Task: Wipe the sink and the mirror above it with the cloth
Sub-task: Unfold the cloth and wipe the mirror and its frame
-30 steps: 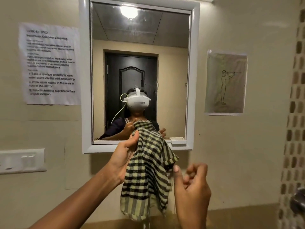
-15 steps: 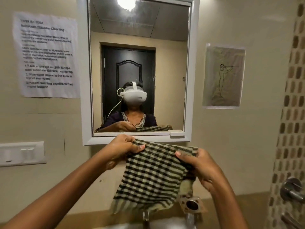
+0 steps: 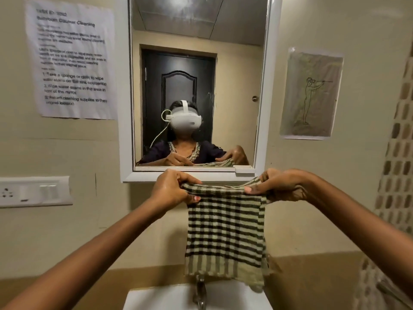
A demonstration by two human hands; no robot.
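A checked cloth, dark and pale green, hangs in the middle of the view, stretched flat by its top edge. The left hand pinches the top left corner between thumb and fingers; the right hand pinches the top right corner the same way. Both arms reach in from the near edge. The cloth's lower hem dangles just above a metal tap and the white sink at the bottom of the view, without clearly touching either. Directly above the hands, on the far wall, is the white-framed mirror, which reflects the person holding the cloth. A printed instruction sheet is taped to the left of the mirror, a line drawing to the right, and a switch plate lower left.

This looks like the preparing step: the cloth is being opened out, and no wiping contact shows on either surface. The next move likely calls for gathering the cloth into one hand and pressing it onto the glass or the basin.
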